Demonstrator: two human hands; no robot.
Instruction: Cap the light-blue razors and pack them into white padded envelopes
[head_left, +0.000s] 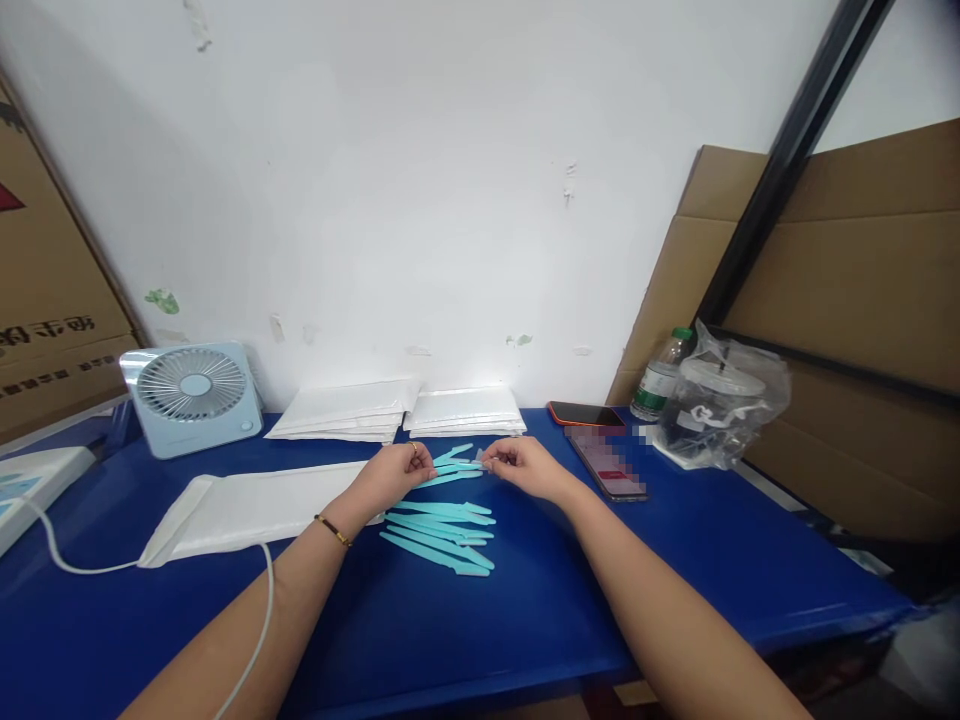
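Between my two hands is a turquoise eyebrow razor (457, 466). My left hand (396, 474) is closed, pinching its handle end. The fingertips of my right hand (529, 468) are closed at its blade end, where a small clear piece (479, 455) shows; I cannot make out whether that is a cover. More razors of the same kind lie just behind and under the held one. Nearer to me, several turquoise eyebrow razors (442, 535) lie fanned out on the blue tabletop (547, 610), their blade ends toward the right.
A white padded pouch (262, 505) lies left, with a white cable (266, 610) by my left forearm. Stacks of white packets (341, 410) rest against the wall. A blue fan (196, 395) stands left; phones (607, 465), a bottle (658, 380) and a bagged container (716, 405) are right.
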